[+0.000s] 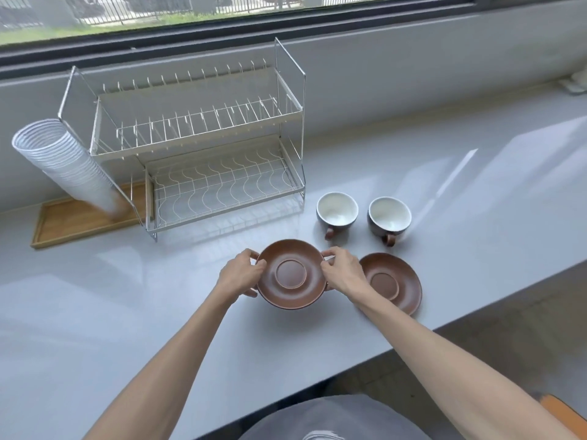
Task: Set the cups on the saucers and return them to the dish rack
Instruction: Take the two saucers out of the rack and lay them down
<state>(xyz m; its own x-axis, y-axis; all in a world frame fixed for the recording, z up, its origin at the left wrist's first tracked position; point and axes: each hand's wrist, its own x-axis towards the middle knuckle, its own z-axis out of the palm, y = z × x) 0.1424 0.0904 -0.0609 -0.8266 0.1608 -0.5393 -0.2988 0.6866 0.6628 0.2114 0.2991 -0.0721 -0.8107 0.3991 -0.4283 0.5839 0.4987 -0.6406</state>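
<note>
We see a brown saucer held between both hands over the pale grey counter, in front of the dish rack's lower tier. The left hand grasps its left rim, fingers curled over the edge and thumb at the near side; the right hand grasps the right rim in the same way, its fingertips pressed on the upper face. Whether the saucer rests on the counter or is raised just off it we cannot tell, though its near edge throws a dark shadow beneath. Just to the right, partly behind the right wrist, a second brown saucer lies flat on the counter, near the counter's front edge. Behind the two saucers stand two cups, upright, dark outside and white inside, each with a small brown handle turned toward us: the left cup and the right cup, close together but apart, both holding nothing. Further left and back, the two-tier wire dish rack stands against the wall under the window, and we see nothing on either tier. At its left end a tall leaning stack of white disposable cups rests on a wooden tray that runs along the counter beside the rack.
</note>
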